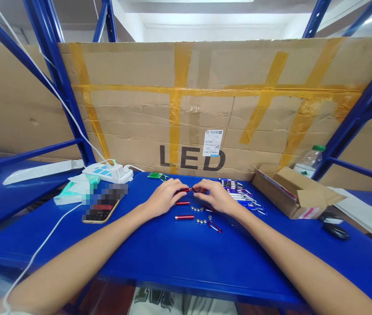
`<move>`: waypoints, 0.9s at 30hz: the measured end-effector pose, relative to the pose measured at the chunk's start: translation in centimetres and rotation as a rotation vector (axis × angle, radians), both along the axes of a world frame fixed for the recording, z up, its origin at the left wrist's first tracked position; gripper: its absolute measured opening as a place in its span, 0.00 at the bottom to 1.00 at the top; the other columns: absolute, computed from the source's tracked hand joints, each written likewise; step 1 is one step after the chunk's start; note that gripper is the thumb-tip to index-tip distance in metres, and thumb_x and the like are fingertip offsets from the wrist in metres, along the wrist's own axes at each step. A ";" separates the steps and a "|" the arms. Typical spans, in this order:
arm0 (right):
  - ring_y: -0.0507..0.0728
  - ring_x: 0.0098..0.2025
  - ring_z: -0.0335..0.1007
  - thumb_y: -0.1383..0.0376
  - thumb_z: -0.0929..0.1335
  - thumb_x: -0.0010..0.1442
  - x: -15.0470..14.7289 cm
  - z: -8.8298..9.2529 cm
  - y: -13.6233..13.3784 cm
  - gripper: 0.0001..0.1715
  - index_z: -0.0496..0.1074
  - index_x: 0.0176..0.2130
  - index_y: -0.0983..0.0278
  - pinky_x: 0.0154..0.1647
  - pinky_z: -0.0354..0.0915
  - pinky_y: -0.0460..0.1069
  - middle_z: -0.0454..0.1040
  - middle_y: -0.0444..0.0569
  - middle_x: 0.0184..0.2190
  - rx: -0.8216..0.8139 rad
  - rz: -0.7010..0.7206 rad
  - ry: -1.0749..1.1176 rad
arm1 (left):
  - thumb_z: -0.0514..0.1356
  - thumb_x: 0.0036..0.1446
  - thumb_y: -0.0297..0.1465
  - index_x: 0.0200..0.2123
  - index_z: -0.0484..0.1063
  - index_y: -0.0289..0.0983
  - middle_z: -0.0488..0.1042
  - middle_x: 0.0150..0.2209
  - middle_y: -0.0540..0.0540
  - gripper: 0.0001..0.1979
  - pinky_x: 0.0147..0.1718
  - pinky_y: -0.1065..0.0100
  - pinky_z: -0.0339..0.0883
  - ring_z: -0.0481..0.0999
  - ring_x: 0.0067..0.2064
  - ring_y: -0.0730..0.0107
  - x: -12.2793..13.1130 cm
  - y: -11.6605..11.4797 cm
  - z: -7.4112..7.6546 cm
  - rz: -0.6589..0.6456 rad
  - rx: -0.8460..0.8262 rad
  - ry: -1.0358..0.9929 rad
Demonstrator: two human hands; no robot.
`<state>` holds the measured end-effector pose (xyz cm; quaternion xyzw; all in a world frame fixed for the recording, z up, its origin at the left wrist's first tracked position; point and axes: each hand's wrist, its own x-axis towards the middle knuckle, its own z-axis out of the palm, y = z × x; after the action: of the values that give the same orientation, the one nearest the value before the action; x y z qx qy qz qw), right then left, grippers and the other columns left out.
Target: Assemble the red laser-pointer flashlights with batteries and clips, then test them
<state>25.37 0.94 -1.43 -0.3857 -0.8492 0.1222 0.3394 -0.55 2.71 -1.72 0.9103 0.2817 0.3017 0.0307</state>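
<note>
Both my hands meet over the middle of the blue table (pixel 159 249). My left hand (pixel 164 197) pinches a small red keychain flashlight (pixel 183 190). My right hand (pixel 214 195) pinches the other end of it, fingers closed. Below them lie two more red flashlight tubes (pixel 184 217), several small silver button batteries (pixel 201 221) and a red carabiner clip (pixel 215 227). A pile of purple, blue and silver keychain flashlights (pixel 238 192) lies just right of my right hand. Green ones (pixel 158 176) lie at the back.
A phone (pixel 102 210) and a white power strip (pixel 109 173) sit at the left, with a white cable (pixel 41 247) trailing off the edge. An open cardboard box (pixel 296 197), a water bottle (pixel 309 162) and a dark mouse (pixel 336 231) stand at the right. Taped cardboard (pixel 186 109) walls the back.
</note>
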 end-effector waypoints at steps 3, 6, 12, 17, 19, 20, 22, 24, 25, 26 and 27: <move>0.58 0.40 0.78 0.62 0.72 0.69 0.1 -0.1 -0.2 0.08 0.81 0.47 0.61 0.43 0.70 0.52 0.81 0.49 0.40 0.003 -0.008 0.014 | 0.56 0.76 0.37 0.54 0.78 0.41 0.80 0.49 0.43 0.13 0.53 0.56 0.72 0.77 0.51 0.58 0.1 -0.1 0.0 0.001 0.018 -0.018; 0.58 0.41 0.78 0.63 0.73 0.68 0.2 -0.1 -0.5 0.08 0.81 0.47 0.61 0.44 0.69 0.52 0.81 0.49 0.40 0.010 -0.033 0.020 | 0.56 0.76 0.37 0.54 0.78 0.41 0.80 0.50 0.43 0.12 0.53 0.56 0.72 0.77 0.51 0.58 0.2 -0.2 -0.1 0.005 0.029 -0.042; 0.58 0.39 0.77 0.64 0.73 0.66 -0.1 0.0 -1.2 0.07 0.82 0.44 0.61 0.42 0.69 0.52 0.81 0.48 0.37 -0.033 -0.076 0.062 | 0.57 0.76 0.36 0.54 0.77 0.41 0.80 0.50 0.43 0.12 0.55 0.55 0.72 0.78 0.52 0.57 0.3 -0.3 -0.3 0.004 0.009 -0.055; 0.57 0.37 0.77 0.64 0.73 0.64 -0.4 -0.3 -1.3 0.07 0.83 0.42 0.62 0.41 0.69 0.51 0.82 0.48 0.37 -0.086 -0.102 0.142 | 0.58 0.76 0.36 0.55 0.78 0.41 0.80 0.51 0.43 0.12 0.55 0.54 0.72 0.78 0.52 0.57 0.5 -0.7 -0.2 -0.014 -0.020 -0.062; 0.57 0.37 0.77 0.64 0.73 0.63 -0.5 -0.5 -1.3 0.08 0.84 0.41 0.62 0.41 0.70 0.52 0.83 0.48 0.37 -0.115 -0.115 0.179 | 0.57 0.76 0.37 0.55 0.78 0.41 0.80 0.51 0.43 0.13 0.55 0.54 0.72 0.78 0.52 0.57 0.6 -0.8 -0.2 -0.018 -0.025 -0.054; 0.58 0.37 0.77 0.63 0.73 0.63 -0.5 -0.6 -1.3 0.08 0.84 0.41 0.62 0.41 0.70 0.52 0.83 0.49 0.37 -0.134 -0.124 0.198 | 0.57 0.76 0.37 0.55 0.78 0.41 0.80 0.51 0.43 0.13 0.55 0.54 0.72 0.78 0.52 0.57 0.6 -0.8 -0.2 -0.019 -0.027 -0.049; 0.58 0.37 0.77 0.62 0.74 0.61 -0.6 -0.7 -1.3 0.09 0.84 0.40 0.62 0.40 0.70 0.52 0.83 0.49 0.37 -0.186 -0.141 0.240 | 0.56 0.76 0.38 0.55 0.78 0.41 0.80 0.51 0.43 0.14 0.55 0.54 0.71 0.77 0.52 0.57 0.6 -0.8 -0.2 -0.022 -0.027 -0.046; 0.59 0.36 0.77 0.60 0.74 0.60 -0.8 -0.8 -1.4 0.10 0.84 0.40 0.63 0.38 0.71 0.52 0.84 0.49 0.36 -0.240 -0.154 0.279 | 0.56 0.77 0.38 0.55 0.78 0.42 0.80 0.51 0.43 0.14 0.54 0.54 0.71 0.77 0.52 0.57 0.5 -0.7 -0.1 -0.029 -0.023 -0.052; 0.59 0.36 0.77 0.59 0.75 0.60 -0.9 -0.8 -1.4 0.11 0.84 0.40 0.63 0.38 0.71 0.52 0.84 0.49 0.36 -0.264 -0.158 0.295 | 0.56 0.77 0.39 0.55 0.79 0.42 0.80 0.51 0.43 0.14 0.54 0.54 0.71 0.77 0.51 0.57 0.5 -0.7 -0.1 -0.034 -0.019 -0.058; 0.59 0.36 0.78 0.59 0.75 0.59 -0.9 -0.8 -1.4 0.12 0.84 0.41 0.63 0.38 0.72 0.52 0.85 0.49 0.36 -0.286 -0.163 0.310 | 0.56 0.77 0.39 0.55 0.79 0.42 0.80 0.51 0.43 0.15 0.54 0.54 0.71 0.77 0.51 0.57 0.4 -0.7 -0.1 -0.037 -0.013 -0.062; 0.60 0.36 0.78 0.58 0.75 0.59 -1.0 -0.9 -1.4 0.13 0.85 0.41 0.63 0.38 0.72 0.53 0.85 0.49 0.37 -0.307 -0.167 0.325 | 0.56 0.77 0.39 0.55 0.79 0.43 0.80 0.50 0.43 0.15 0.53 0.54 0.71 0.77 0.50 0.57 0.4 -0.6 0.0 -0.038 -0.006 -0.065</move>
<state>24.32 -0.49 -2.33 -0.4768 -0.7201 0.2821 0.4179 -0.15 2.07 -1.75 0.9053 0.2639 0.3294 0.0482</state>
